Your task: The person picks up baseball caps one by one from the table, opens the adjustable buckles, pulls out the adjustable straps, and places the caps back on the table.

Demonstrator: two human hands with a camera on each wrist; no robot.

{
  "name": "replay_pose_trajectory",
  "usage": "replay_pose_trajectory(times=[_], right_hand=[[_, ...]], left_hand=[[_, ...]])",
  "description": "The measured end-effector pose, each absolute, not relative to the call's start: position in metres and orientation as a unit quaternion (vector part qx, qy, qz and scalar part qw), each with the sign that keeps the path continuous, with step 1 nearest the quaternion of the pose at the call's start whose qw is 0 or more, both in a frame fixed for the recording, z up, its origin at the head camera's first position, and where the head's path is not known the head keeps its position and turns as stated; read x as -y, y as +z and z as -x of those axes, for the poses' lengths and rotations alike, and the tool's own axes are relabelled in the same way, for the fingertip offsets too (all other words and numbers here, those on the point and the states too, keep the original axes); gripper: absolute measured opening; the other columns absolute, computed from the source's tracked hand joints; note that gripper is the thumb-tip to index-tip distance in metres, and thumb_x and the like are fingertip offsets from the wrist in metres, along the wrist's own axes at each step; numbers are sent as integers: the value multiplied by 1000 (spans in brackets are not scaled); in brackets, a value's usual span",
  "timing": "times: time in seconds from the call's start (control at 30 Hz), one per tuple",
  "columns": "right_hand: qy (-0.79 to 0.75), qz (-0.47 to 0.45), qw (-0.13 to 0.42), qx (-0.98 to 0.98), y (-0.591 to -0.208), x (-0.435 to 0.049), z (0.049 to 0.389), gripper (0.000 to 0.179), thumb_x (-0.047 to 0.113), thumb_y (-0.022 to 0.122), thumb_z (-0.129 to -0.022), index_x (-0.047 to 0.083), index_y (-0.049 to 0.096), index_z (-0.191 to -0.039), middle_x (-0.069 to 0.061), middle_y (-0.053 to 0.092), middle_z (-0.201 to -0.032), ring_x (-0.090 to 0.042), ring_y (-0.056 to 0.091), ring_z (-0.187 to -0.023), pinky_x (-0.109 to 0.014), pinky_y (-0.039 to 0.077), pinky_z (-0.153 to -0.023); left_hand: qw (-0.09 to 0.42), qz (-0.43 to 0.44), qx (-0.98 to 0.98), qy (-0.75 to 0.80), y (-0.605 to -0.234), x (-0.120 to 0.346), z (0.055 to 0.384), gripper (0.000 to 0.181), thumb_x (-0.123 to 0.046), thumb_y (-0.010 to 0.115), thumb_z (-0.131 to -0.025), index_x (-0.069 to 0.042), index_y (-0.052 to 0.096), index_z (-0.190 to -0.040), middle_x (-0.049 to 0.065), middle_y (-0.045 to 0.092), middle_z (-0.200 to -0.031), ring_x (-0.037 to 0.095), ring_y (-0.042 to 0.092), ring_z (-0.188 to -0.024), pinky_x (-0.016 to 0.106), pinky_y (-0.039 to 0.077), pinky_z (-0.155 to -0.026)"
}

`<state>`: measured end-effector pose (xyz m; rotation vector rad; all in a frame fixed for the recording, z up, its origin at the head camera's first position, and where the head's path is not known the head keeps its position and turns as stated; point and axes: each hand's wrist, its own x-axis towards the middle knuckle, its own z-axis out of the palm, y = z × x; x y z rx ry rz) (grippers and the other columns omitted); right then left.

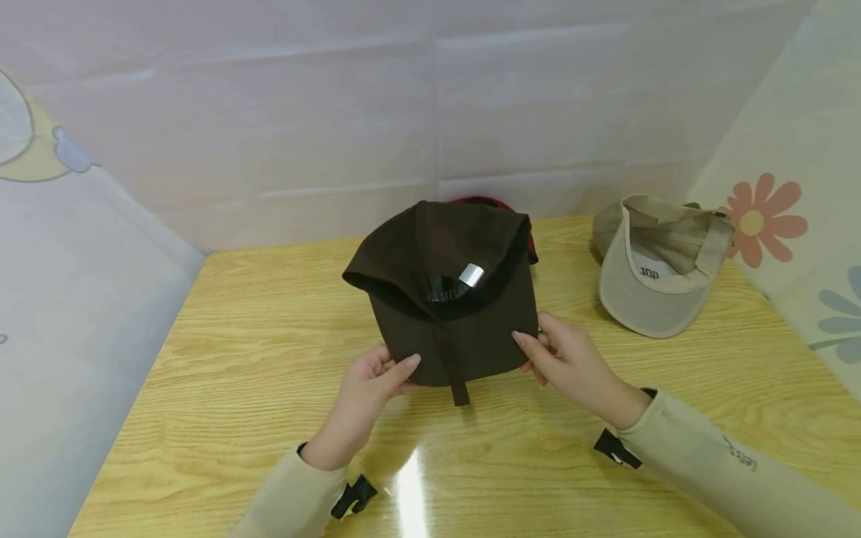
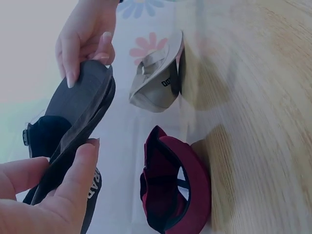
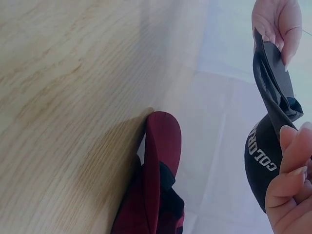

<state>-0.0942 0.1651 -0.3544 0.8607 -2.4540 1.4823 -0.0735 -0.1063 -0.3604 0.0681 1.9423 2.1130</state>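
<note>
A dark baseball cap (image 1: 437,239) is held up over the table, its hollow underside and brim facing me in the head view. My left hand (image 1: 366,385) pinches the brim's left corner, thumb on the near face. At the right corner my right hand (image 1: 572,366) grips the brim the same way. A loose strap (image 1: 459,385) hangs down across the brim. Pale lettering (image 3: 259,153) shows on the cap's front in the right wrist view. Behind it stands a dark red cap (image 2: 197,195), mostly hidden in the head view.
To the right, near the back of the wooden table (image 1: 255,344), lies a beige cap (image 1: 615,276) with its inside turned up. A pale sheet (image 1: 323,112) hangs behind the table, and printed sheets with flowers (image 1: 763,220) and other figures flank it.
</note>
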Motion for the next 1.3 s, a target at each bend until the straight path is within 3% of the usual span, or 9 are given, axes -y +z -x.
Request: replay_pose_trajectory(times=[0.4,0.57,0.83,1.3], right_hand=[[500,-298,70,810,-354,-162,95,2,-2,55,-97,-1,57,-96,4,50,-52,-7,53,-50,-24,47,-49],[495,-306,73,810,-355,-162,97,11,-4,55,-96,-3,59,-106,10,56,-63,-8,46,-46,-22,38,-43],[483,-300,60,820,-357,-165,97,18,-1,53,-98,-8,59,-114,0,60,-67,-13,49,-48,-23,40,-44],[484,-287,49,825,-359,-169,96,19,-1,53,-98,-7,60,-115,6,59,-69,-10,51,-51,-24,41,-45]], left_hand=[[99,-17,-671,735,-362,104,71,22,-4,52,-100,10,59,-115,19,69,-105,18,69,-89,45,53,-85],[83,-5,-672,736,-363,109,71,22,-3,51,-100,9,60,-117,17,68,-107,19,69,-89,45,53,-85],[64,25,-666,743,-369,122,71,24,-2,49,-100,12,56,-119,18,66,-111,16,68,-92,33,55,-81],[29,83,-661,745,-375,142,73,24,-2,46,-101,12,53,-121,6,70,-100,11,69,-85,29,55,-78]])
